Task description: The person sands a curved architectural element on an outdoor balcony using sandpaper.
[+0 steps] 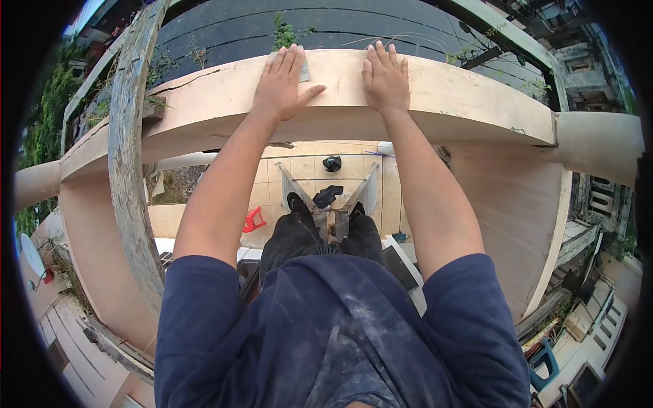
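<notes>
Both arms reach forward to a pale, peach-coloured ledge (pixel 469 85). My left hand (pixel 282 85) lies flat on its top, fingers stretched toward the far edge and thumb out to the side. Beside and partly under those fingers is a small, flat greyish piece (pixel 304 72); its kind cannot be made out. To the right, my right hand (pixel 386 78) also rests palm down on the ledge, its fingertips at the far edge with nothing visible in it. Below, my feet stand on a ladder (pixel 367 187), high above a tiled floor.
A weathered wooden plank (pixel 126 136) crosses the ledge at left. Beyond the ledge lies a dark roof surface (pixel 367 24) with a small green plant (pixel 286 32). A red plastic stool (pixel 254 219) and a black bag (pixel 332 164) are on the tiled floor (pixel 265 197) far below.
</notes>
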{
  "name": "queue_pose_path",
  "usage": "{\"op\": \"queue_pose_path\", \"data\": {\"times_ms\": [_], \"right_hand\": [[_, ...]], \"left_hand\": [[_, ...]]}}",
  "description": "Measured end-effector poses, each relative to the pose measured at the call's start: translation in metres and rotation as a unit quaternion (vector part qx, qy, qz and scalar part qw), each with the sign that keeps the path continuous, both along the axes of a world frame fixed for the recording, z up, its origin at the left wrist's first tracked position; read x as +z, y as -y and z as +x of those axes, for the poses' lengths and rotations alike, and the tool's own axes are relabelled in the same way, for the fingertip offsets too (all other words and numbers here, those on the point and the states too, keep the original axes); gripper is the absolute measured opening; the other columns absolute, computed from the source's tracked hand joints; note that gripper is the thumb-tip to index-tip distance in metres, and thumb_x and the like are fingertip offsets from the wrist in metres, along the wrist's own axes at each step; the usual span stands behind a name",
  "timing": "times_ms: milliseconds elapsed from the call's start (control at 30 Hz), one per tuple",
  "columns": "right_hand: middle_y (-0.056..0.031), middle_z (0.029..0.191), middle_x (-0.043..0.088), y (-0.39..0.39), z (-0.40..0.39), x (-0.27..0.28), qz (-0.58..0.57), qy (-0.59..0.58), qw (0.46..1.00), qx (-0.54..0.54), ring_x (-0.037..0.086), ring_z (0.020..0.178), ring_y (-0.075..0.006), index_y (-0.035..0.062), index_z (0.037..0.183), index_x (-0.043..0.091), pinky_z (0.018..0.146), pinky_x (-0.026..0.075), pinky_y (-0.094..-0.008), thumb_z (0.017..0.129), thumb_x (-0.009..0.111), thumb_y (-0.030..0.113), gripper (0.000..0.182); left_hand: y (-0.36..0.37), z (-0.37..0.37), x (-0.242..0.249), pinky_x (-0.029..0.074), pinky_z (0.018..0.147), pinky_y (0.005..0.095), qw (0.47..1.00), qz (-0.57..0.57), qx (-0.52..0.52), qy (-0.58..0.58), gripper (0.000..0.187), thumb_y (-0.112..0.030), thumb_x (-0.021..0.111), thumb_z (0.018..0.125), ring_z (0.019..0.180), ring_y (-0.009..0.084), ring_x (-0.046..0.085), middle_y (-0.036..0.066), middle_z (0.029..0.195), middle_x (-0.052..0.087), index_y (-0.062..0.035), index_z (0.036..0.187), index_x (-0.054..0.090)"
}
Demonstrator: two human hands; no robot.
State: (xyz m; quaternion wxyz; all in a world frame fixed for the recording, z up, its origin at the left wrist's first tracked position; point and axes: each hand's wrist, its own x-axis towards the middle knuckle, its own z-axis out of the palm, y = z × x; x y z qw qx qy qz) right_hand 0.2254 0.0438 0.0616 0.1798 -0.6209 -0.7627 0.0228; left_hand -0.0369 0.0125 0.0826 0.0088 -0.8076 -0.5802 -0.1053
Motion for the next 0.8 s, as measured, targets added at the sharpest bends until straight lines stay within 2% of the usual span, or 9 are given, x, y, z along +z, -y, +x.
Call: {"op": "queue_pose_path", "data": {"times_ms": [167,233,300,367,467,533,567,700,800], "right_hand": [[-0.0025,0.173,0.039,0.0,-0.002,0.003,-0.019,-0.025,0.999,-0.007,0.028,0.163,-0.0251,0.0176,0.167,0.039,0.134,0.016,-0.0508,0.113,0.036,0.043,0.059],[-0.0026,0.173,0.04,-0.001,-0.002,0.004,-0.02,-0.021,1.0,-0.009,0.029,0.163,-0.0253,0.0178,0.167,0.038,0.134,0.016,-0.051,0.113,0.037,0.043,0.06],[-0.0028,0.172,0.04,0.0,-0.002,0.005,-0.023,-0.011,1.0,-0.01,0.029,0.163,-0.0256,0.018,0.168,0.038,0.134,0.016,-0.0511,0.112,0.038,0.043,0.061],[-0.0033,0.172,0.041,0.001,-0.003,0.004,-0.011,-0.009,1.0,-0.015,0.03,0.162,-0.0258,0.0184,0.167,0.038,0.134,0.016,-0.0513,0.112,0.039,0.043,0.061],[-0.0037,0.172,0.042,0.001,-0.004,0.006,-0.018,-0.003,1.0,-0.017,0.03,0.162,-0.0262,0.0188,0.167,0.039,0.134,0.017,-0.0517,0.112,0.04,0.043,0.061],[-0.0035,0.172,0.042,0.0,-0.003,0.004,-0.017,-0.004,1.0,-0.012,0.03,0.162,-0.026,0.019,0.167,0.039,0.134,0.017,-0.0517,0.111,0.041,0.044,0.061],[-0.0033,0.172,0.042,-0.002,-0.003,0.003,-0.018,0.0,1.0,-0.014,0.03,0.162,-0.0259,0.0192,0.167,0.039,0.134,0.017,-0.0517,0.111,0.041,0.044,0.061],[-0.003,0.171,0.042,-0.003,-0.001,0.006,-0.024,0.001,1.0,-0.015,0.03,0.162,-0.0255,0.0197,0.168,0.038,0.134,0.018,-0.0517,0.111,0.042,0.044,0.062],[-0.0029,0.173,0.04,-0.001,-0.003,0.005,-0.031,-0.014,0.999,-0.014,0.027,0.163,-0.026,0.021,0.169,0.035,0.134,0.015,-0.0524,0.111,0.041,0.046,0.064]], "left_hand": [[0.048,0.064,0.003,0.017,0.134,0.0527,0.988,-0.019,-0.151,-0.022,0.108,-0.084,0.042,0.098,0.164,0.0359,0.022,0.017,0.176,0.028,-0.0034,0.169,0.027],[0.038,0.052,0.0,0.018,0.133,0.0541,0.989,-0.024,-0.143,-0.013,0.1,-0.079,0.042,0.102,0.164,0.0334,0.022,0.013,0.177,0.028,-0.0072,0.17,0.028],[0.015,0.025,-0.008,0.018,0.132,0.0568,1.0,-0.012,-0.003,0.027,0.1,-0.081,0.04,0.101,0.164,0.0323,0.023,0.01,0.176,0.031,-0.0087,0.17,0.029],[-0.002,-0.009,-0.012,0.015,0.131,0.0597,0.992,-0.016,0.123,0.026,0.1,-0.075,0.044,0.103,0.165,0.0373,0.019,0.017,0.177,0.025,-0.0036,0.17,0.026],[0.019,0.018,-0.007,0.013,0.132,0.0603,0.993,0.005,0.111,-0.028,0.107,-0.08,0.044,0.1,0.164,0.0426,0.017,0.021,0.177,0.023,0.0005,0.169,0.025],[0.045,0.06,-0.004,0.012,0.132,0.0609,1.0,-0.009,-0.015,0.021,0.113,-0.083,0.044,0.098,0.164,0.046,0.017,0.023,0.177,0.021,0.0027,0.168,0.024],[0.055,0.07,-0.006,0.012,0.132,0.0604,1.0,-0.004,-0.022,0.022,0.109,-0.082,0.043,0.099,0.164,0.0426,0.018,0.019,0.178,0.023,-0.0006,0.169,0.027],[0.049,0.038,-0.005,0.014,0.132,0.0599,0.995,-0.005,0.093,0.034,0.095,-0.074,0.048,0.102,0.165,0.0355,0.02,0.012,0.177,0.028,-0.0082,0.169,0.032],[0.036,0.001,-0.007,0.015,0.131,0.0609,0.983,-0.012,0.182,-0.006,0.097,-0.073,0.048,0.103,0.164,0.0384,0.021,0.016,0.177,0.026,-0.0035,0.169,0.029]]}}
